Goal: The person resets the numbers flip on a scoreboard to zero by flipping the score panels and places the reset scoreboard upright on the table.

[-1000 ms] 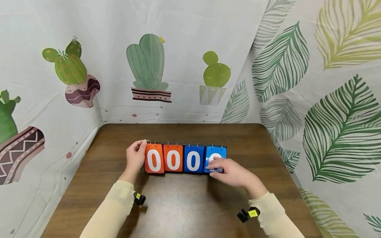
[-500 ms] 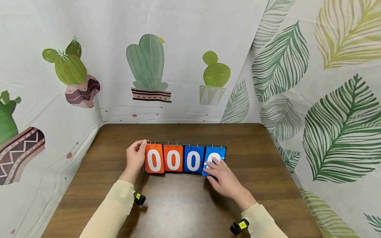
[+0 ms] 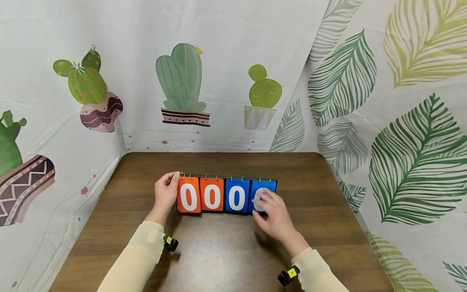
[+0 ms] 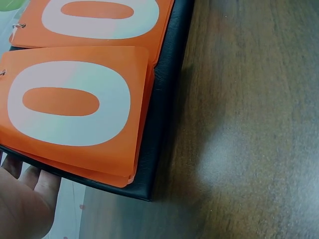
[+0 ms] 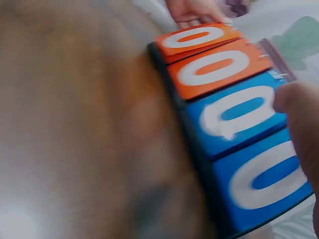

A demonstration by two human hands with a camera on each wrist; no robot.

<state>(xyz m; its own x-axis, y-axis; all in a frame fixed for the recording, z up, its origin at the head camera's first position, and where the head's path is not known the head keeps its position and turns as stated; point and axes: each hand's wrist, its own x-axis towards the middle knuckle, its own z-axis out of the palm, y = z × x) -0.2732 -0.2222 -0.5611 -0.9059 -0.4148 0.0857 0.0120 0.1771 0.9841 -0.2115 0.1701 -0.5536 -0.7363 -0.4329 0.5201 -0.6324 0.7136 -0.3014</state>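
A flip scoreboard (image 3: 213, 206) with a black backing stands tilted on the table. Its number cards hang from metal rings, orange on the left and blue on the right, each showing a white 0. My left hand (image 3: 166, 194) grips the scoreboard's left edge, thumb at the top corner in the head view; in the left wrist view its fingers (image 4: 47, 186) lie behind the black backing (image 4: 167, 94). My right hand (image 3: 275, 217), slightly blurred, is in front of the rightmost blue card (image 3: 268, 185), fingers spread and loosely bent, covering part of its 0. I cannot tell whether it touches the card.
The brown wooden table (image 3: 219, 251) extends around the scoreboard, with rounded far corners. Behind it hangs a white curtain (image 3: 226, 52) printed with cacti, and a leaf-patterned curtain (image 3: 343, 73) hangs on the right. Each wrist wears a small black camera (image 3: 288, 275).
My right hand first held the rightmost blue card partly bent up, then pressed it flat, and has now drawn slightly off it. The left hand keeps its place.
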